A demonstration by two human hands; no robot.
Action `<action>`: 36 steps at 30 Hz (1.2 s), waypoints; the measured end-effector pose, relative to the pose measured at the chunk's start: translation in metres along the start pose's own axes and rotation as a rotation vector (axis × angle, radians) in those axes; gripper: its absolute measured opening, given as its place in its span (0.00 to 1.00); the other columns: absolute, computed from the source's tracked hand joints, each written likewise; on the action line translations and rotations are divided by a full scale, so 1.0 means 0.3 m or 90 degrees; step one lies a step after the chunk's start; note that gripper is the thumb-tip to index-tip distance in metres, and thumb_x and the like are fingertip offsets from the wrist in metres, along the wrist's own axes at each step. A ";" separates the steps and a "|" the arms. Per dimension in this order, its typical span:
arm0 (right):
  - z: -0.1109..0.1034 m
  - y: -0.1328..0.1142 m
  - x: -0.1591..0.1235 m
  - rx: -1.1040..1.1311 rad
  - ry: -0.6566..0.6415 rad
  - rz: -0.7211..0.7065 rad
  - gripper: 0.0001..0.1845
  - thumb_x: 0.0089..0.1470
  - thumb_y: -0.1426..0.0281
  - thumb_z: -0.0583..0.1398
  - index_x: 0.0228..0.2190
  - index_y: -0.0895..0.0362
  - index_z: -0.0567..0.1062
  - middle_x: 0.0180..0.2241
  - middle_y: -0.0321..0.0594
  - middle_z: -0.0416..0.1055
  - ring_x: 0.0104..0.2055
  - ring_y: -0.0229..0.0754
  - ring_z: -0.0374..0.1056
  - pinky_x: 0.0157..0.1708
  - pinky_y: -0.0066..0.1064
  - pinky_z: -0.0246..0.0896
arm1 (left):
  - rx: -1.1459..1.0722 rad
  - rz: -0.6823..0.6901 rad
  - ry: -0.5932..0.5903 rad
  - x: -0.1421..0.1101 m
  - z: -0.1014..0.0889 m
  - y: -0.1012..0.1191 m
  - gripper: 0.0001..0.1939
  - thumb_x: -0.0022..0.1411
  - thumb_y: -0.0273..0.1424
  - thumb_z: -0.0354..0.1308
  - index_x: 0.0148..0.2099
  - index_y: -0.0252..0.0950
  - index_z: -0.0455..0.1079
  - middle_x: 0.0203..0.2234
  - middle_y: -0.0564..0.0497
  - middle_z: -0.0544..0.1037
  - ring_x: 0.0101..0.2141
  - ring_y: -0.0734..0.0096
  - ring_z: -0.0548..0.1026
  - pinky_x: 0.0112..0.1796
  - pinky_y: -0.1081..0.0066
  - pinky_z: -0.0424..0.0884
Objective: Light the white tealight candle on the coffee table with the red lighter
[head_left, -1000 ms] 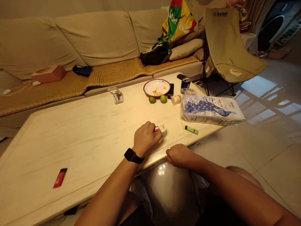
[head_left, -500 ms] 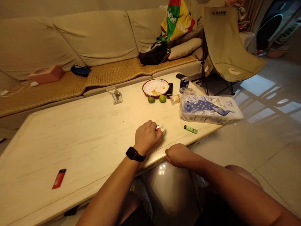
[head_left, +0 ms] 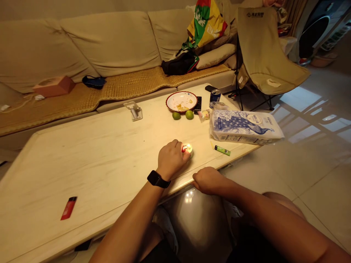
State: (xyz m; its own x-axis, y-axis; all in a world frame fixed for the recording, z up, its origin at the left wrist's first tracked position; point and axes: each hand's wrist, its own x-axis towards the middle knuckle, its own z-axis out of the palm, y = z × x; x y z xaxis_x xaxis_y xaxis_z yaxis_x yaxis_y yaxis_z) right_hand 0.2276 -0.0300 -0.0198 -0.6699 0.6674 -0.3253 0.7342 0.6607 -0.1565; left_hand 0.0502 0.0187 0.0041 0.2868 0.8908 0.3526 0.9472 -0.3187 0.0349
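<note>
The left hand [head_left: 172, 159] is gripping a red-and-silver lighter [head_left: 184, 148], its fingers wrapping round it and hiding most of it. The lighter is pointing right, at a small pale candle [head_left: 190, 151] that is standing on the near right part of the table [head_left: 109, 157]. A bright flame [head_left: 189, 146] is already glowing where they meet; whether the wick itself is burning, I cannot tell, so catching it and lifting the lighter away are seemingly remaining. The right hand [head_left: 207, 180] is resting closed at the near edge; whether it is holding anything is not showing. A green lighter [head_left: 222, 150] is lying farther right, and a second red lighter [head_left: 68, 208] near left, both untouched.
</note>
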 end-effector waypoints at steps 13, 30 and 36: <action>0.004 0.003 0.002 0.010 0.001 -0.001 0.22 0.64 0.60 0.52 0.39 0.61 0.80 0.35 0.54 0.80 0.39 0.53 0.76 0.37 0.37 0.66 | -0.031 -0.046 0.057 -0.057 -0.028 -0.071 0.15 0.65 0.43 0.51 0.33 0.38 0.66 0.29 0.49 0.72 0.31 0.66 0.69 0.32 0.66 0.61; -0.001 0.000 0.015 0.005 -0.027 0.014 0.23 0.64 0.59 0.52 0.39 0.61 0.80 0.36 0.55 0.80 0.41 0.53 0.76 0.39 0.37 0.66 | -0.032 -0.107 0.016 -0.108 -0.042 -0.165 0.15 0.65 0.43 0.50 0.34 0.38 0.65 0.30 0.49 0.72 0.31 0.66 0.69 0.31 0.66 0.61; -0.003 -0.001 0.010 0.001 -0.018 0.012 0.22 0.64 0.59 0.52 0.39 0.61 0.80 0.36 0.54 0.80 0.40 0.53 0.76 0.38 0.37 0.66 | -0.042 -0.108 0.014 -0.104 -0.039 -0.161 0.14 0.65 0.43 0.50 0.34 0.38 0.66 0.31 0.48 0.73 0.31 0.66 0.70 0.32 0.66 0.62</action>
State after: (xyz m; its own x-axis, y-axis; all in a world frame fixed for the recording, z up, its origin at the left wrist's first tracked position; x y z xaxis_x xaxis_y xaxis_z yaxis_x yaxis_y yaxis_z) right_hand 0.2254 -0.0278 -0.0199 -0.6531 0.6696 -0.3538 0.7465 0.6479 -0.1516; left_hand -0.0064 0.0024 0.0023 0.1200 0.9266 0.3564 0.9701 -0.1858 0.1564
